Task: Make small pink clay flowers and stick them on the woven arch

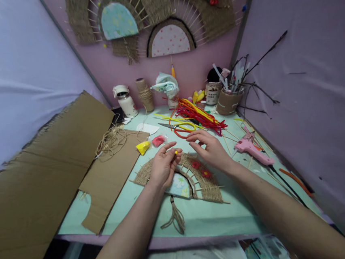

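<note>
My left hand (pixel 165 164) pinches a small yellow ball (pixel 176 152) between thumb and fingertips, above a woven twine fan (pixel 211 189). To its right hovers my right hand (pixel 207 145), thumb and fingers apart and nothing visible in them. The fan lies on the table with thin sticks poking out, a floral half-circle (pixel 182 185) at its centre and a twine tassel (pixel 175 216) below. Two red flowers (pixel 206 173) sit on its right side, the lower one with a yellow centre. Beyond my left hand rest a yellow clay packet (pixel 143 147) and a pinkish-red clay packet (pixel 159 140).
Scissors (pixel 180 127) and red and yellow pipe cleaners (pixel 200 114) lie behind my hands. A pink glue gun (pixel 254 150) rests at right. Cardboard (pixel 112 176) and loose twine (pixel 112 140) lie left. Along the back stand a twine spool (pixel 144 94), a white bottle (pixel 126 103) and a twig-filled pot (pixel 229 101).
</note>
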Motion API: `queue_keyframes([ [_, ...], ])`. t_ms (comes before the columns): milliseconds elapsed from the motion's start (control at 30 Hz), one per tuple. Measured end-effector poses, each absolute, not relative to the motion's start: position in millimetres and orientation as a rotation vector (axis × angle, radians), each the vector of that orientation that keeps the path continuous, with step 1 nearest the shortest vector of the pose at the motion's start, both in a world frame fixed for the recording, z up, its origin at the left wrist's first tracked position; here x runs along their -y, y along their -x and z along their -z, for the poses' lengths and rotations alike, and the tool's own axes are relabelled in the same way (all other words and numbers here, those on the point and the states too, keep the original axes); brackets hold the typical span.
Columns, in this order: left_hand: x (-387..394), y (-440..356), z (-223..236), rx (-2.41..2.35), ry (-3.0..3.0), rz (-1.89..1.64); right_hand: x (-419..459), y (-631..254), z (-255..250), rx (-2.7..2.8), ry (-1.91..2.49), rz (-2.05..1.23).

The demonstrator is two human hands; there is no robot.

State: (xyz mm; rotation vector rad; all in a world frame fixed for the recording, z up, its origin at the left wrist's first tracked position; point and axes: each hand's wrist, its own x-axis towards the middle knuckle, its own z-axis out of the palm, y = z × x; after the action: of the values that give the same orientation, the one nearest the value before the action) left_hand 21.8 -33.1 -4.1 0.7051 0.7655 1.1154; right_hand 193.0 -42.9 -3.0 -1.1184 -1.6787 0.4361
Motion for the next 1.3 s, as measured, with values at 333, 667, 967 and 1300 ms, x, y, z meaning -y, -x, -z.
queue_keyframes([
  [333, 33.1, -22.2, 9.0, -0.743, -0.775, -1.166, 42.3, -193.2, 4.3, 1.695, 1.121, -0.442],
  [667, 35.9, -22.6, 6.2, -0.734, -0.768, -1.118, 42.1, -192.4, 6.9, 1.718, 1.126, -0.427],
  [967, 35.1, -23.4, 7.6, -0.726, -0.791, -1.153, 42.6, -192.8, 7.0, 1.723, 1.143, -0.438],
  [1300, 35.8, -26.5, 10.4, -0.729, -0.809, -1.17, 41.6, -192.3, 8.1, 1.722, 1.137, -0.432],
])
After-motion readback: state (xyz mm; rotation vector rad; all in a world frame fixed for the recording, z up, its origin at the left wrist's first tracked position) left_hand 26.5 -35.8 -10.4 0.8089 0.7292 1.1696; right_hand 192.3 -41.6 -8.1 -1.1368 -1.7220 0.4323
